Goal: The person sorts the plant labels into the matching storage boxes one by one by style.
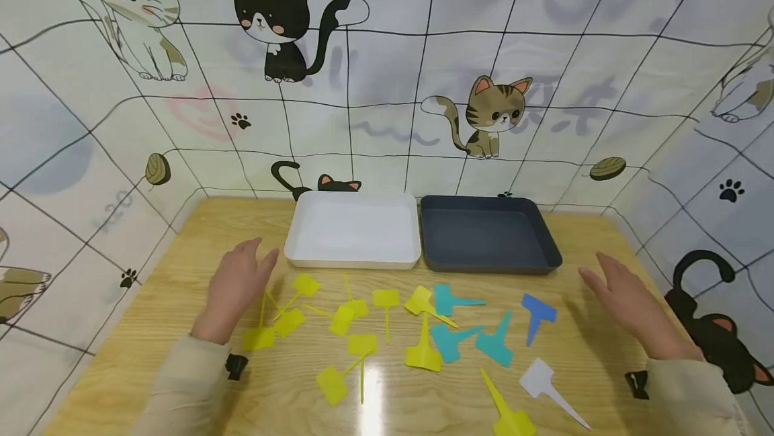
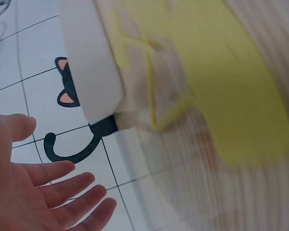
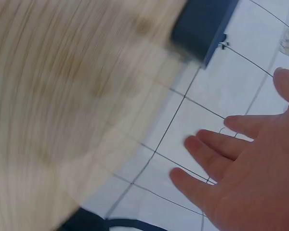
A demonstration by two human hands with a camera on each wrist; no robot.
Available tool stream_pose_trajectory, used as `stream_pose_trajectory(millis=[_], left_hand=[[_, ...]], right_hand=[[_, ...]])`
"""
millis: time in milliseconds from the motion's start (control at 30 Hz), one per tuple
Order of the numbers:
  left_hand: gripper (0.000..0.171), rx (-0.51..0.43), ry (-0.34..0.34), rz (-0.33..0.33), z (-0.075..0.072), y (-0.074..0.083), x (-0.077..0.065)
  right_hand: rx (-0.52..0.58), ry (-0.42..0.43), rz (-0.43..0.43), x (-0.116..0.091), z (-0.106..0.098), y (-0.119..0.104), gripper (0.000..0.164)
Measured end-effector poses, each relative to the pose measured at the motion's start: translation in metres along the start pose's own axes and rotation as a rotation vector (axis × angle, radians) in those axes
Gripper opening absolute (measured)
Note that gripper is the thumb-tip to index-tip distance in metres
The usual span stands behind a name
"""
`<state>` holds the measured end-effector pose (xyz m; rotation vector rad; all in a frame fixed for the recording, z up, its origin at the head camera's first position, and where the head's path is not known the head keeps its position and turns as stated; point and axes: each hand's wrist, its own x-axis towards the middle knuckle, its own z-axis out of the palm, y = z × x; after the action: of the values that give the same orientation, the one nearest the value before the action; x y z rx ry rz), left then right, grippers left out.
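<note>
My left hand (image 1: 232,291) is held over the left of the table with its fingers extended and nothing in it; the left wrist view shows the palm (image 2: 33,197) with the fingers spread. Over the right side, my right hand (image 1: 623,298) has its fingers stretched and is bare too. Between them lie T-shaped plant labels: several yellow ones (image 1: 331,384), some overlapping, several teal ones (image 1: 496,342), a blue one (image 1: 538,315) and a white one (image 1: 544,380). The left hand is nearest the yellow labels, the right nearest the blue one.
A white tray (image 1: 357,263) stands at the back of the wooden table (image 1: 272,402), with a dark grey tray (image 1: 492,267) right beside it on the right. Behind and at both sides hangs a cat-print cloth (image 1: 387,60) with grid lines.
</note>
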<state>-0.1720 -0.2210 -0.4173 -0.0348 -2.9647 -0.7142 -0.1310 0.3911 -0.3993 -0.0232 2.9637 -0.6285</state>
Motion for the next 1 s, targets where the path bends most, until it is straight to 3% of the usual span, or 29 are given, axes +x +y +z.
stream_pose_trajectory(millis=[233, 467, 633, 800, 1000], left_hand=[[0.071, -0.256, -0.059, -0.073, 0.016, 0.008, 0.017], [0.067, -0.326, -0.095, -0.132, 0.03, 0.017, 0.021], [0.062, -0.347, -0.105, -0.152, 0.037, 0.016, 0.023], [0.053, -0.498, -0.144, -0.195, 0.043, 0.014, 0.024], [0.054, -0.66, -0.169, -0.208, 0.042, 0.01, 0.027]], right_hand=[[0.104, -0.088, 0.104, -0.004, 0.014, -0.014, 0.083], [0.065, -0.145, 0.111, -0.014, 0.034, -0.018, 0.086], [0.157, -0.181, 0.087, -0.016, 0.043, -0.022, 0.086], [0.182, -0.196, 0.059, -0.015, 0.049, -0.023, 0.084], [0.218, -0.189, 0.095, -0.013, 0.058, -0.024, 0.086]])
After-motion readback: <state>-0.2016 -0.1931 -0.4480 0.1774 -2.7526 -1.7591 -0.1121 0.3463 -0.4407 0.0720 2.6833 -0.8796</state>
